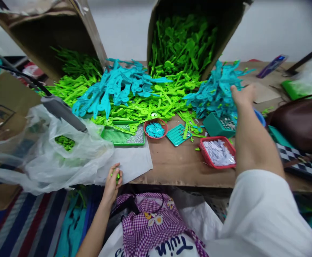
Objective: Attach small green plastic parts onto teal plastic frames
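Near the table's front edge, my left hand [114,180] is closed around a small bright green plastic piece [117,176], mostly hidden by the fingers. My right hand [244,95] is stretched far forward at the right side of a heap of turquoise plastic parts [214,91]; its thumb and fingers look spread apart, slightly blurred. Long bright green plastic parts [145,107] lie heaped across the middle, with another turquoise heap [118,87] on top. Below my right hand stands a teal bin [216,125] of small metal pieces, partly behind my forearm.
Cardboard boxes [91,35] of green parts lie open at the back. A grey tool [63,112] hangs at left above a plastic bag [78,164]. Along the front are a green tray [115,137], red bowl [157,136], teal tray [175,137] and red basket [205,157].
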